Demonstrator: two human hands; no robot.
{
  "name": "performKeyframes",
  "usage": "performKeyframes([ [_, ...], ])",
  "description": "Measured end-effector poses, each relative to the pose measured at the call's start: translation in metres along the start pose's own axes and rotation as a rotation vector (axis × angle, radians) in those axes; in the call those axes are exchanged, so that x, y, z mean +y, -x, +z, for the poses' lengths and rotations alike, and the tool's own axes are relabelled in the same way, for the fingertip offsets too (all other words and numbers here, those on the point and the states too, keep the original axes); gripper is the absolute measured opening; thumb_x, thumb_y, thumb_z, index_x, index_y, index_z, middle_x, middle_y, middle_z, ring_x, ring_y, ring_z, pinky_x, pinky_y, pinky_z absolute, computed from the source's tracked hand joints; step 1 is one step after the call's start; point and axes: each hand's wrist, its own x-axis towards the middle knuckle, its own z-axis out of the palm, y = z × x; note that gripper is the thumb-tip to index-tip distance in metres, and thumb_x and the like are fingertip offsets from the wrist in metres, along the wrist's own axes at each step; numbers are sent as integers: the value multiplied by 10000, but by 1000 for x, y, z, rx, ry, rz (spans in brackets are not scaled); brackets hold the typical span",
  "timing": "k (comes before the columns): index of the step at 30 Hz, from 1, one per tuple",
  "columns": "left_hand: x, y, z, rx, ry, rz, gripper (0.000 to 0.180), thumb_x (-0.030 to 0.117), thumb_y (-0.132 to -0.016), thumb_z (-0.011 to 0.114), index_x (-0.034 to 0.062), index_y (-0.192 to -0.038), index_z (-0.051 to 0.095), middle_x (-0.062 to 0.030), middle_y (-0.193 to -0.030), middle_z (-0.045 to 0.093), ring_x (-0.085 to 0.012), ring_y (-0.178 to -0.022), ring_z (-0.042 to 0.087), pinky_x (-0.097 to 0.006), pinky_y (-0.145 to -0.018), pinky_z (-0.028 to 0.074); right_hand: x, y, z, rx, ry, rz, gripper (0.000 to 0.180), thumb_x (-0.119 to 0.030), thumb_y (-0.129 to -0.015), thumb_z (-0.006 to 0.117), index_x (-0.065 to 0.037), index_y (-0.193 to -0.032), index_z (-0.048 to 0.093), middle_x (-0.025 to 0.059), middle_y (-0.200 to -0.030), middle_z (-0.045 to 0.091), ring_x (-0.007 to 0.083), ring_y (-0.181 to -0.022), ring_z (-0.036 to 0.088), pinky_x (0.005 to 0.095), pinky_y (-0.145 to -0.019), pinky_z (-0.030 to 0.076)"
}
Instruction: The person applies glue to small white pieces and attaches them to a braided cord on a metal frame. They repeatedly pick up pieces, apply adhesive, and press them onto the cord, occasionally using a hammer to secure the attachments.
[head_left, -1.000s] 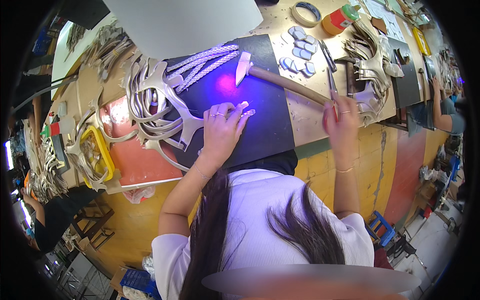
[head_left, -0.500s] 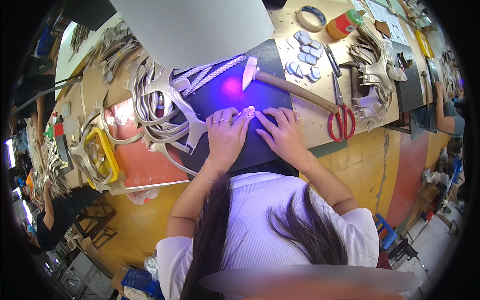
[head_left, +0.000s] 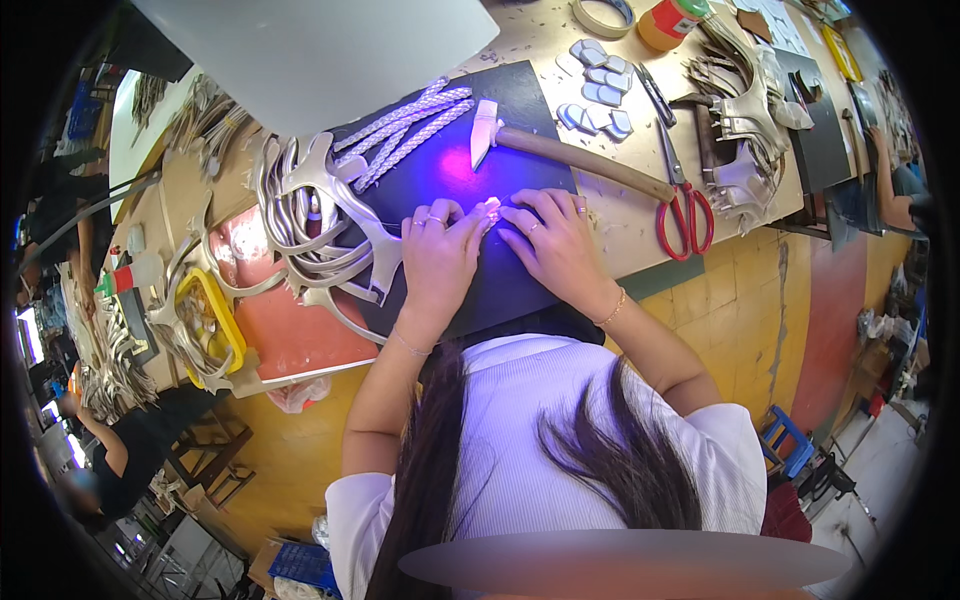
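Between my fingertips is a small, pale, shiny piece (head_left: 491, 210), lit pinkish and too small to name. My left hand (head_left: 437, 250) pinches it from the left with thumb and forefinger. From the other side, my right hand (head_left: 553, 240) has its fingers bent and fingertips touching or very close to the piece. Both hands are over a black mat (head_left: 470, 300). Just beyond them lies a hammer (head_left: 590, 165) with a wooden handle. Left of my left hand, a pile of metallic leather-like straps (head_left: 325, 220) rests on the mat's edge, with braided cords (head_left: 415, 130) behind.
Red-handled scissors (head_left: 686, 215) lie at the right, near rounded grey-white pieces (head_left: 600, 85). A tape roll (head_left: 604, 14) and an orange bottle with green cap (head_left: 668, 24) stand farther back. A white lamp-like cover (head_left: 320, 60) overhangs the far left. A yellow tray (head_left: 215, 320) sits at left.
My view has shifted slightly, so the table's things sit a little higher and left. Both hands remain together at the small piece, with fingers slightly readjusted.
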Motion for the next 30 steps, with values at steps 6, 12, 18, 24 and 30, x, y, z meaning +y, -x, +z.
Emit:
performKeyframes([
  [6, -18, -18, -9, -127, 228, 40, 193, 171, -856, 747, 72, -1021, 757, -103, -890, 628, -289, -825, 608, -416, -742, 481, 1, -3, 3, 18, 0, 1, 217, -188, -824, 760, -106, -1014, 695, 37, -1087, 622, 259, -1025, 563, 414, -885, 418],
  [12, -11, -17, -13, -144, 189, -115, 151, 115, -859, 749, 17, -962, 698, -88, -854, 637, -229, -772, 632, -345, -705, 507, 1, -2, 3, 34, 11, -7, 221, -192, -814, 766, -111, -1010, 700, 41, -1090, 625, 261, -1024, 563, 416, -880, 422],
  [18, -29, -39, -42, -233, 1142, -675, 203, 82, -903, 736, -9, -1075, 678, -15, -850, 661, -32, -674, 563, -154, -573, 415, 2, -2, 5, 16, 16, -2, 201, -194, -821, 766, -106, -993, 712, 48, -1094, 628, 268, -1024, 562, 418, -878, 425],
  [24, -42, -53, -63, -284, 1305, -720, 260, 63, -888, 745, -29, -1123, 679, -51, -863, 686, -38, -637, 570, -150, -521, 403, 2, -4, 6, 26, 26, -11, 191, -227, -819, 759, -123, -975, 725, 39, -1091, 621, 257, -1018, 550, 419, -878, 416],
  [30, -45, -55, -67, -270, 1356, -681, 264, 64, -891, 737, -25, -1133, 679, -58, -850, 685, -40, -603, 558, -147, -490, 375, 2, -3, 6, 30, 29, -5, 185, -226, -820, 761, -117, -965, 727, 43, -1088, 626, 255, -1015, 552, 413, -869, 413],
])
